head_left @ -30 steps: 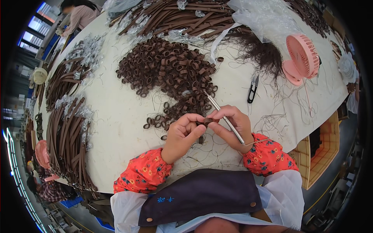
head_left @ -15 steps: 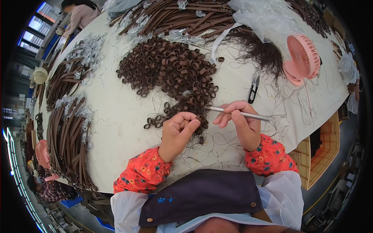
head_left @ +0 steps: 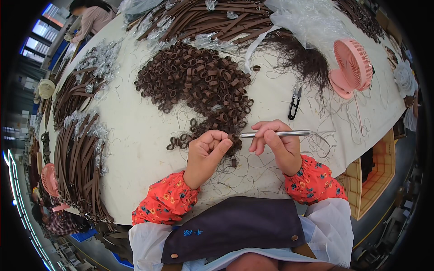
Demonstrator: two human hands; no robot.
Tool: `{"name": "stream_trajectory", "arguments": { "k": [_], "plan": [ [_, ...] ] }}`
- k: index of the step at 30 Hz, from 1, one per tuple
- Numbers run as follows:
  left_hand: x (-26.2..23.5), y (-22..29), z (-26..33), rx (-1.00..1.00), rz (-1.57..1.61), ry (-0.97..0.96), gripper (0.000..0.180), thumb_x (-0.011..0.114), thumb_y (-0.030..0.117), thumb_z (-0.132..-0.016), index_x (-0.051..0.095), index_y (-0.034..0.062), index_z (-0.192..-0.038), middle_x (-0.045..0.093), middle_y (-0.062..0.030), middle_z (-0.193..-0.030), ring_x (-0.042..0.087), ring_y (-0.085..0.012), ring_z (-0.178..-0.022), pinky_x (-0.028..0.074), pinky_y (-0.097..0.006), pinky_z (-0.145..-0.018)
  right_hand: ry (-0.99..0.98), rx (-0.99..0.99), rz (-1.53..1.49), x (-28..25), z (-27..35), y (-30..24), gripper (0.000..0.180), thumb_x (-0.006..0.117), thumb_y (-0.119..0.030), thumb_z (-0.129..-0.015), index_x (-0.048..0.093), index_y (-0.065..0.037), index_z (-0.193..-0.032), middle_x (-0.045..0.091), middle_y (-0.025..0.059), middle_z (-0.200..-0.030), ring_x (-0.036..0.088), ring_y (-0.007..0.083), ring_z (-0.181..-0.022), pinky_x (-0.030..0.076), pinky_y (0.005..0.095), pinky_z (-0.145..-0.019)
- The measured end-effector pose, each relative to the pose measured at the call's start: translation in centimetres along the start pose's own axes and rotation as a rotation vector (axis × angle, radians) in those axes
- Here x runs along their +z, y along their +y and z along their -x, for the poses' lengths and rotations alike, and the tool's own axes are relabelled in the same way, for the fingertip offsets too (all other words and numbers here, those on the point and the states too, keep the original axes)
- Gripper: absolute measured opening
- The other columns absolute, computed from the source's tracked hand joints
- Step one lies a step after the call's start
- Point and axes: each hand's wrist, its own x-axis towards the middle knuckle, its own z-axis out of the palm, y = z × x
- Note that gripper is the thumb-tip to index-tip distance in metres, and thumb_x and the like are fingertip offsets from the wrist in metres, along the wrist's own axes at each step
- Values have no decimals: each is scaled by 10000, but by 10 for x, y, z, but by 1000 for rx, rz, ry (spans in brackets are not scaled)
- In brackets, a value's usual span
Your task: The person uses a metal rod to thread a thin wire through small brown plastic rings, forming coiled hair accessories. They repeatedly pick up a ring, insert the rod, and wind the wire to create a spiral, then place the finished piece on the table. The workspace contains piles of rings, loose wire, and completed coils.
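Observation:
My left hand pinches a small brown strap loop between thumb and fingers, at the near end of a heap of similar loops. My right hand grips a slim silver metal rod-shaped tool, held nearly level. Its left tip reaches the loop in my left hand; whether it enters the loop is too small to tell. One loose loop lies just below my left fingertips, among scattered threads.
Black thread snips lie beyond my right hand, near a pink fan. Brown straps with plastic-wrapped ends are stacked at left, more straps at the back. A tangle of dark threads sits behind the snips. A person works at far left.
The rod in my right hand has moved left and down and turned nearly level, its tip now at the loop. My left hand stays in place.

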Motion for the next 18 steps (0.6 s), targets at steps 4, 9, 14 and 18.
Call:
{"name": "stream_trajectory", "arguments": {
  "k": [4,9,14,18],
  "plan": [
    [0,2,0,-15,-18,-14,93,609,89,-922,616,-3,-932,436,118,-591,295,34,-531,223,-175,-466,20,-48,12,-1,-1,2,235,446,-191,-1007,533,27,-1031,589,75,-751,601,140,-707,487,278,-689],
    [-16,18,-1,73,-482,-119,82,655,66,-876,655,-5,-918,486,75,-559,361,4,-506,289,-187,-476,85,-35,-19,-3,-2,1,220,447,-180,-1004,535,21,-1014,579,65,-701,598,147,-682,487,291,-689],
    [-40,33,-2,358,-1007,-48,102,666,42,-812,709,51,-904,560,-55,-538,490,-162,-435,405,-270,-506,99,-10,-34,-3,-2,0,211,447,-171,-1003,538,19,-1007,576,58,-707,592,141,-682,490,293,-690],
    [-47,45,-5,465,-1247,16,152,697,63,-761,706,106,-907,568,-39,-704,514,-231,-649,413,-351,-668,93,-20,-39,-3,-2,1,211,448,-171,-1003,538,20,-1005,574,55,-713,588,136,-684,491,294,-693]
  ]
}}
